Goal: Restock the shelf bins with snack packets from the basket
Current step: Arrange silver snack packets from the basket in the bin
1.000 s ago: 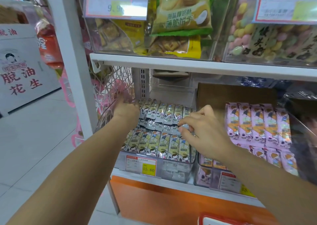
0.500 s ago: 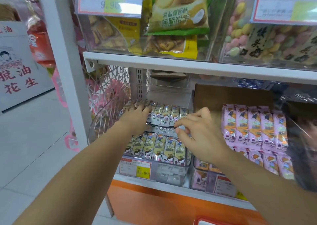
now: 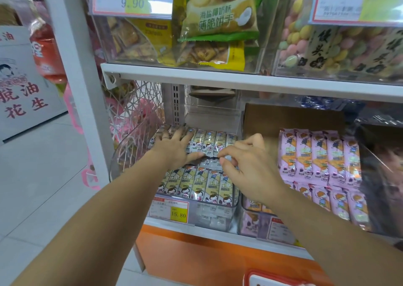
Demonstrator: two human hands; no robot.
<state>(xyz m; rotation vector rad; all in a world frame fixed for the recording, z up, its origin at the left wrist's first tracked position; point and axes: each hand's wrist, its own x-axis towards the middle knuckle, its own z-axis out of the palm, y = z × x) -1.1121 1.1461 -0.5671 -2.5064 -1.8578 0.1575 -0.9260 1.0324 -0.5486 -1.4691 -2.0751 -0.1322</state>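
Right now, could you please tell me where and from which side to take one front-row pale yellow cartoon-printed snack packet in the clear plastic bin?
Probably pinch its crimped far end, coming from above. The front-row pale yellow cartoon-printed snack packets lie side by side in the clear plastic bin, so their long edges are shut in and the bin's front wall blocks the near ends.

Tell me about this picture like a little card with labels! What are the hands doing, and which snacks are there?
place: shop shelf
left hand: lies flat, fingers spread, on the back row of yellow packets
right hand: fingers curled, pinching the front edge of that row
clear bin: holds the yellow packets in two rows
price tag: 15.80
next bin to the right: pink packets
shelf above: green biscuit bag
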